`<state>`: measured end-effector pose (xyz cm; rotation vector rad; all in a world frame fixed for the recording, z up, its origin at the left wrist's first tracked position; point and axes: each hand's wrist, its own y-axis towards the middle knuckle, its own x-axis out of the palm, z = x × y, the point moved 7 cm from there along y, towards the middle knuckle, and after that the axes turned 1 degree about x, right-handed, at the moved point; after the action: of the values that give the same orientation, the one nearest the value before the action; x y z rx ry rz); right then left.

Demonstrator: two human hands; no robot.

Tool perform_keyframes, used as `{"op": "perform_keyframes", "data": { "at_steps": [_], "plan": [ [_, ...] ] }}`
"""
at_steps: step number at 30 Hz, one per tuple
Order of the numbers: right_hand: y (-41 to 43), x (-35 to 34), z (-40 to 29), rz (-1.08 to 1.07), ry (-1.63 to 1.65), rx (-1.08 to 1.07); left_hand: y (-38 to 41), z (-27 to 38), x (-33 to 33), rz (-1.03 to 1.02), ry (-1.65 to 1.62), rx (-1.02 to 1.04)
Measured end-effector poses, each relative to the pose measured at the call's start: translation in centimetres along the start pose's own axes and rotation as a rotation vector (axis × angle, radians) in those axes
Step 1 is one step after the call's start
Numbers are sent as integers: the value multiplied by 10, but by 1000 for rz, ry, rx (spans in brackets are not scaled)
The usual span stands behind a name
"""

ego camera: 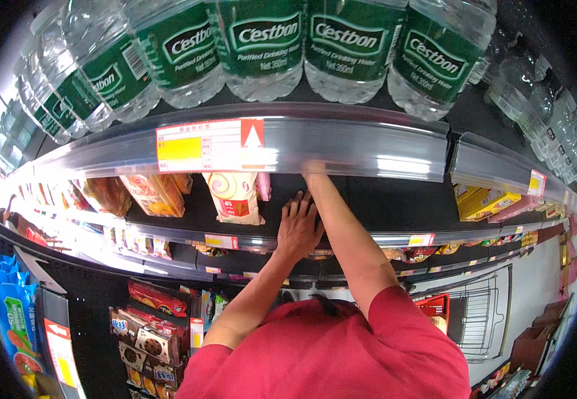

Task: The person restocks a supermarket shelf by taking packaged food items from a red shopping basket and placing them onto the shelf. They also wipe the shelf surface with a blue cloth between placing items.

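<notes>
My left hand (300, 224) rests palm down on the black shelf board (378, 204), holding nothing, its fingers slightly apart. Beside it, my right forearm (348, 234) reaches up and inward. The right hand goes under the clear price strip (348, 144) of the shelf above and is mostly hidden, so what it holds cannot be seen. Left of my left hand stands a cream snack packet (233, 197) with a swirl picture. A pink packet (264, 187) shows just behind it.
Cestbon water bottles (263, 45) line the upper shelf. Orange and brown packets (153, 194) sit farther left, yellow boxes (485, 202) at right. A price tag (183, 147) hangs on the upper strip. Biscuit packs (148, 344) hang at lower left, beyond a red basket (433, 306) at right.
</notes>
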<state>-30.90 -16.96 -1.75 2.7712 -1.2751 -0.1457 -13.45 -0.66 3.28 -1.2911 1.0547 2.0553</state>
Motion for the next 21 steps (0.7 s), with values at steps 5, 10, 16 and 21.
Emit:
{"op": "perform_keyframes", "data": {
  "at_steps": [5, 10, 16, 21],
  "plan": [
    [-16, -20, 28, -15, -648, -121, -2, 0, 1, 38, -15, 7],
    [-8, -126, 27, 26, -832, -290, 2, 10, -4, 100, -47, 42],
    [-91, -123, -82, -274, -864, -476, -5, -6, 2, 97, -36, 21],
    [-92, -117, -34, -260, -984, -650, 2, -6, -3, 73, -129, 28]
  ]
}}
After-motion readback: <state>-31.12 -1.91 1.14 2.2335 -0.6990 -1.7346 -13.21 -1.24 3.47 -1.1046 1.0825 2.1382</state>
